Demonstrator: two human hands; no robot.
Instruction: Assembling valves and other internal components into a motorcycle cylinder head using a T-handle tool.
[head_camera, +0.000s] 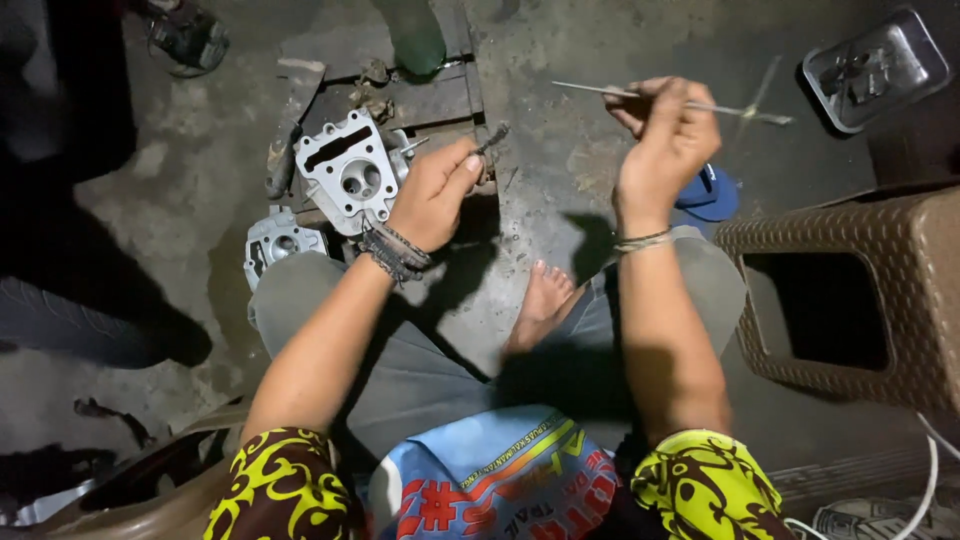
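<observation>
The person sat low over a stained concrete floor (560, 190), knees apart, one bare foot (542, 300) tucked between them; the left hand (432, 195) was raised above the work, thumb and forefinger pressed together on a small dark metal piece (492, 137), its tip poking out past the fingertips; the other fingers curled loosely into the palm; braided bands (392, 250) circled that wrist.

The right hand (668, 140) was held higher and further out, fingers closed around a thin metal rod (600, 91) that ran roughly level across the hand; a short cross-piece (757, 100) sat at its right end; a cord bracelet (640, 241) sat on that wrist; the two hands were well apart.

Below and left of the left hand a grey aluminium cylinder head (348, 172) rested on a dark wooden block (420, 105); a second casting (280, 243) lay just beside it on the floor, near the left knee; a hammer (288, 125) lay along the block's left edge.

To the right stood a brown woven-pattern plastic stool (850, 290); a metal tray (875, 68) sat at the top right corner; a blue cap (710, 195) lay behind the right wrist.
</observation>
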